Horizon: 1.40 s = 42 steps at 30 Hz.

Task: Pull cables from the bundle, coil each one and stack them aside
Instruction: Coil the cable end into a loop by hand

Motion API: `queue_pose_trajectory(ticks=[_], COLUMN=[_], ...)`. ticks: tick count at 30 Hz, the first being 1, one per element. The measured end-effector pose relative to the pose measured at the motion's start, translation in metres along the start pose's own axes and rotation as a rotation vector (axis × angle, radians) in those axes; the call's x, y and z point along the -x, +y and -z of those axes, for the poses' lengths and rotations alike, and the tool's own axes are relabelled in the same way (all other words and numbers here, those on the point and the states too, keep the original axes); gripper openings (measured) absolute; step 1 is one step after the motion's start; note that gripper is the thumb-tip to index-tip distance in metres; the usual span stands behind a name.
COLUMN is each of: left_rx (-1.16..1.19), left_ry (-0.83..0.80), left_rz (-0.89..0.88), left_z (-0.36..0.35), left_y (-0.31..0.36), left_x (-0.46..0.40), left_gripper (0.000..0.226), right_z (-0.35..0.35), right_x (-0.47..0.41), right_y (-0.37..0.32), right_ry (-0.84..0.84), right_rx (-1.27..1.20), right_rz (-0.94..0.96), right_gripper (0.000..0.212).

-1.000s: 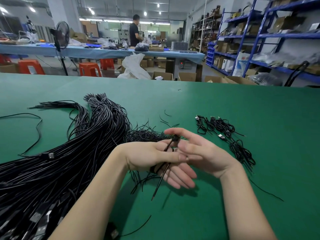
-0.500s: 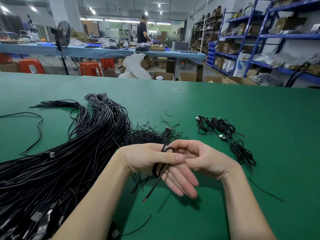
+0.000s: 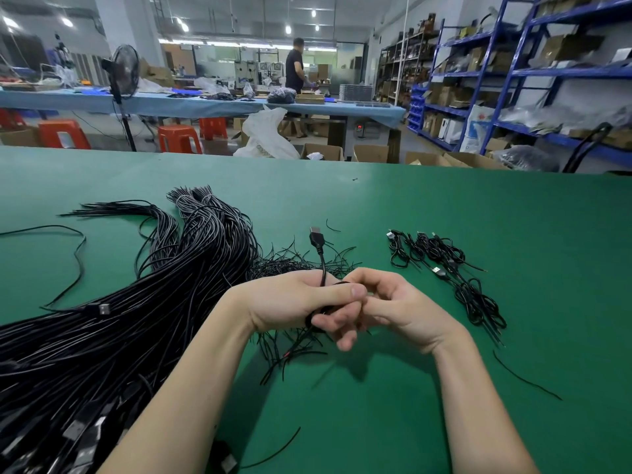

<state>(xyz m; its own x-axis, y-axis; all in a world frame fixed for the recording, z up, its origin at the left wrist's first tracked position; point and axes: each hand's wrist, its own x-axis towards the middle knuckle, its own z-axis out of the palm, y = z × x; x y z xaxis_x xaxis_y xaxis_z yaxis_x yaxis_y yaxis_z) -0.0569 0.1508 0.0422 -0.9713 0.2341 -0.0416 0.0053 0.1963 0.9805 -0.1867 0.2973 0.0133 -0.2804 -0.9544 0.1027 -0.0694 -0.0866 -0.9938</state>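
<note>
Cable (image 3: 321, 265) sits coiled in the left hand (image 3: 290, 302), plug end pointing far, bare tail hanging near. Right hand (image 3: 393, 307) pinches what looks like the last loop. The stack (image 3: 444, 268) lies right, nearer that hand.

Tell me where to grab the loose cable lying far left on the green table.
Best guess: pinch the loose cable on its straight run past the bend, coming from above. It lies flat and alone on the green table, clear of the bundle; its lower end tucks under the bundle.
</note>
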Motion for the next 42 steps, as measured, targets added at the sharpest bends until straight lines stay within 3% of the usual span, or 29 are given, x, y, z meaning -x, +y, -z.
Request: queue_pose_trajectory(ticks=[6,12,14,19,21,24,27,29,31,33,37,42], left_rx=[-0.149,-0.283,-0.413,-0.714,-0.733,-0.736,-0.675,-0.657,-0.614,-0.575,-0.55,-0.494], left_ry=[0.073,0.169,0.269,0.476,0.466,0.431,0.429,0.43,0.393,0.384,0.404,0.407], left_rz=[0.059,0.089,0.147,0.128,0.07,0.007,-0.025,-0.001,0.02,0.017,0.05,0.063], left_z=[-0.002,-0.005,-0.004,-0.005,-0.007,-0.008,-0.009,-0.008,-0.008,-0.009,-0.004,-0.006], left_y=[0.004,0.012,0.009,-0.008,-0.01,-0.008,-0.009,-0.009,-0.008,-0.007,-0.01,-0.014], left_x=[-0.003,-0.005,-0.008,-0.02,-0.021,-0.022,-0.024,-0.023,-0.022,-0.019,-0.019,-0.021], left_gripper=[0.045,0.044,0.044,0.033,0.032,0.034,0.024,0.022,0.028,0.025,0.024,0.023], right_z=[0.004,0.008,0.012,-0.006,-0.016,-0.017,-0.012,-0.013,-0.013,-0.014,-0.015,-0.016], right_x=[0.0,-0.003,-0.003,-0.017,-0.025,-0.026,-0.023,-0.021,-0.018,-0.015,-0.016,-0.018], right_y=[0.008,0.009,0.005,-0.006,-0.003,-0.001,-0.001,0.003,0.009,0.012,0.015,0.017], right_ry=[0.014,0.02,0.038,0.143,0.248,0.243,0.274,0.311,0.278,0.201,0.153,0.134], right_rx=[-0.055,-0.155,-0.188,0.102,0.185,0.189,0.18,0.093,0.001,-0.059,-0.08,-0.139], right_rz=[-0.012,-0.011,-0.057,-0.058,-0.031,0.021,0.116,0.13,0.106,0.096,0.092,0.027], right_gripper=[0.014,0.02,0.03,0.039,0.028,0.015,0.011,0.024,0.024,0.009,0.02,0.011])
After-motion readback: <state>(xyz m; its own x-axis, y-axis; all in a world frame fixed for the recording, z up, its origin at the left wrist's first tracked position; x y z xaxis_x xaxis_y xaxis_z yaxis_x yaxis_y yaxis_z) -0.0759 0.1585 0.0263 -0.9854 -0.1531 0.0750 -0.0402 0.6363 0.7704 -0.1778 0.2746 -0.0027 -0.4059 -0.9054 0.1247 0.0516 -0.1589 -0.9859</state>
